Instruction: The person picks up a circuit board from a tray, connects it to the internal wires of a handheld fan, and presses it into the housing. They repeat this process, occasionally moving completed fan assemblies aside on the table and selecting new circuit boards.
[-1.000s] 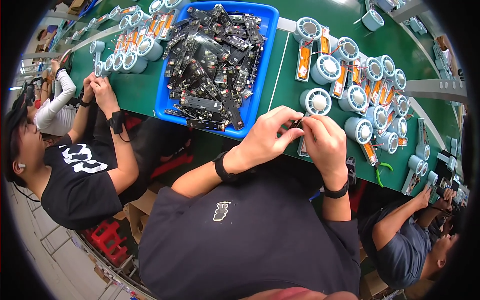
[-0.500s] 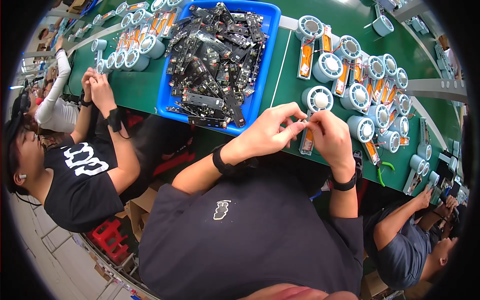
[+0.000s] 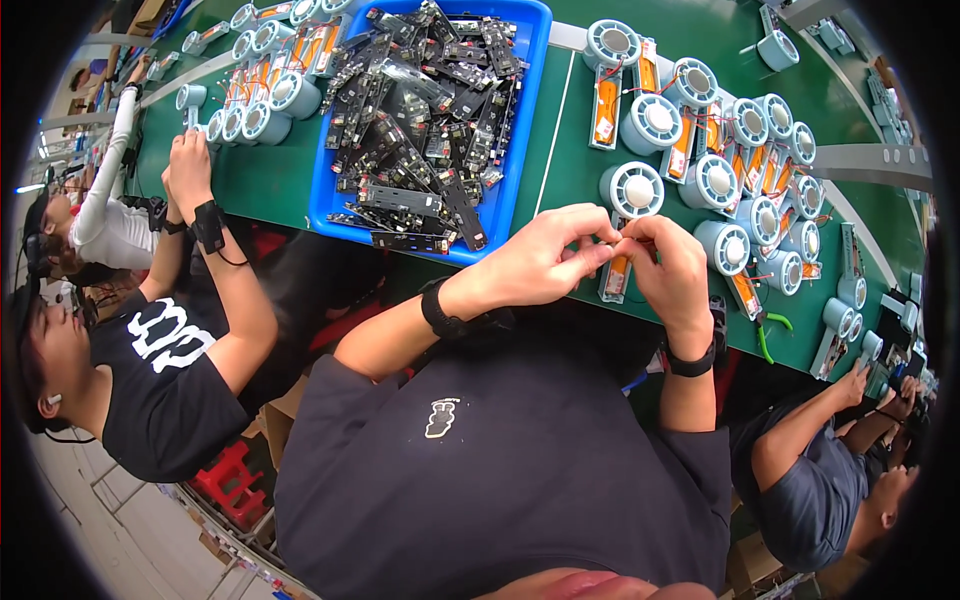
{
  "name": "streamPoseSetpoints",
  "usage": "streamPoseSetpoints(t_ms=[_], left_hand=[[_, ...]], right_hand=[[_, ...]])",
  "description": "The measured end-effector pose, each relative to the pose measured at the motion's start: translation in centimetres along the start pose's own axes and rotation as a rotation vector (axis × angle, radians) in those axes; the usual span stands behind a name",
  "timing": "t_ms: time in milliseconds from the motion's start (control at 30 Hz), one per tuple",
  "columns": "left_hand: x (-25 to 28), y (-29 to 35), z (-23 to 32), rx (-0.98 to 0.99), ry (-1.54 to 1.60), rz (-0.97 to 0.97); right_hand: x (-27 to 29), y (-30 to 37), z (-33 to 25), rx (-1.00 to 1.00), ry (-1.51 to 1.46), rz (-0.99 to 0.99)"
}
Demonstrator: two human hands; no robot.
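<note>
My left hand (image 3: 548, 258) and my right hand (image 3: 668, 272) meet fingertip to fingertip above the near edge of the bench. Both are closed in a pinch; whatever sits between the fingertips is too small and too covered to name. Just below and behind them lies a light-blue fan unit, its round head (image 3: 637, 190) showing beyond my fingers. Part of an orange battery (image 3: 616, 274) shows between my hands. To the right of my right hand are several more such units, with round fan heads (image 3: 725, 247), orange batteries and thin red wires.
Left of my hands, a blue bin (image 3: 322, 195) holds many black circuit boards (image 3: 400, 198). Green-handled pliers (image 3: 766, 335) lie at the bench's front edge on the right. More fan units (image 3: 265, 122) stand on the green bench (image 3: 560, 130) at left. Co-workers sit on both sides.
My hands keep their pinch with only slight finger movement. The whole view has shifted a little. The left co-worker's hands have moved up to a fan unit.
</note>
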State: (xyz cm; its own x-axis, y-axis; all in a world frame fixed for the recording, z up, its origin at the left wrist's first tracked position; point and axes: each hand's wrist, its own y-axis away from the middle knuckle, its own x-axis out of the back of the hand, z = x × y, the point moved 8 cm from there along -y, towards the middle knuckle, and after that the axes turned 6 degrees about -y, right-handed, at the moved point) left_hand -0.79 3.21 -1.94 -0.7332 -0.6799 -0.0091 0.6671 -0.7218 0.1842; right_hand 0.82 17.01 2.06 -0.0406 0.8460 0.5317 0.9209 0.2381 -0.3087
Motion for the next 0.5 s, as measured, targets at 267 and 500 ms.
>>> streamPoseSetpoints(t_ms=[267, 500], left_hand=[[1.6, 1.2, 2.9, -0.261, -0.443, 0.177], [3.7, 1.0, 5.6, -0.379, -0.749, 0.309]], right_hand=[[2.1, 1.7, 0.8, -0.24, -0.153, 0.251], [1.9, 2.5, 1.2, -0.404, 0.114, -0.124]])
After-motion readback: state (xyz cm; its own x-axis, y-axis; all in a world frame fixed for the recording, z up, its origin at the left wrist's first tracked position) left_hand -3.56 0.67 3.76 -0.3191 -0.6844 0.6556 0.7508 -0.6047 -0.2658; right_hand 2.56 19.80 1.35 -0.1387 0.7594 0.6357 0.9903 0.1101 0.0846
